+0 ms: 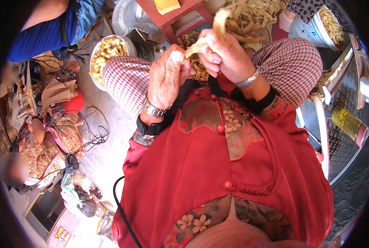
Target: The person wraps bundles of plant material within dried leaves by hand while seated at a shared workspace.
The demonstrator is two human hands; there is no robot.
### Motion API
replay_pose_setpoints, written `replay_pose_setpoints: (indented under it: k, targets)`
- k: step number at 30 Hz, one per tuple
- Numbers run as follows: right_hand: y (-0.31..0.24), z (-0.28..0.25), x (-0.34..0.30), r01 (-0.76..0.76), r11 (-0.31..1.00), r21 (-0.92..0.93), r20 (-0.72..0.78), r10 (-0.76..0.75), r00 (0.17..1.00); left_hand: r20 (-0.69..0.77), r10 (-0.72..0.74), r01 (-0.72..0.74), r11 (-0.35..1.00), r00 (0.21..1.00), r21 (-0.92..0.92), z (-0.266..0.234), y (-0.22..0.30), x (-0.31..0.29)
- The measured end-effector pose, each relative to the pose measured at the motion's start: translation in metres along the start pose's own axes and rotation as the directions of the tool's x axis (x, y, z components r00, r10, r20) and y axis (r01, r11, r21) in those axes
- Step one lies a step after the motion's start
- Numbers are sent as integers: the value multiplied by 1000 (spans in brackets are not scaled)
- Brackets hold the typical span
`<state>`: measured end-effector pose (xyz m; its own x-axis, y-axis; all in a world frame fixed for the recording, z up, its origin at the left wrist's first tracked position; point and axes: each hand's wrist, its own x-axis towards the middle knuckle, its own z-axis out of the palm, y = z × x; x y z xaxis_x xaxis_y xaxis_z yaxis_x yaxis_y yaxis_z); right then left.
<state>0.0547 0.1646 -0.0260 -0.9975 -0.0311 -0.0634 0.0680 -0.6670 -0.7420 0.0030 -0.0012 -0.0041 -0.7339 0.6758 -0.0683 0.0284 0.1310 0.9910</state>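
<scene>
A pale tan, leathery strip point(196, 47), perhaps of dried vegetable, stretches between my two hands above my lap. My left hand point(164, 78) is closed, pinching one end of it between thumb and fingers. My right hand point(230, 56) is closed round the strip's other part, its fingers curled. Another tan length point(221, 21) sticks up above the right hand; I cannot tell whether it is the same strip. Beneath the hands, between my knees, more tan strips point(199, 70) show, partly hidden by my hands.
A white bucket point(131, 46) of short tan pieces stands by my left knee. Beyond my hands are a red wooden stool point(171, 20) and a heap of long strips point(254, 12). Another filled bucket point(302, 29) is at far right, and a bottle point(349, 124) lies nearer. Cables point(97, 128) trail at left.
</scene>
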Motion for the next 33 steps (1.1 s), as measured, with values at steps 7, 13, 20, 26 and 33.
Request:
replay_pose_setpoints:
  k: [7,13,20,26,33]
  targets:
    - [-3,9,0,227,831,-508,164,-166,972,96,-134,146,980,986,-135,0,1,1]
    - [12,4,-1,88,901,-425,42,-78,996,-71,54,-51,998,996,34,8,1,2]
    - [20,2,0,48,946,-319,-40,-64,997,29,97,-101,915,995,391,9,7,2]
    - [21,2,-2,30,945,-326,-39,-45,998,30,154,-154,919,988,364,8,-4,-3]
    - [4,-23,10,-71,988,-138,-30,67,997,53,-160,169,941,986,-295,1,-26,6]
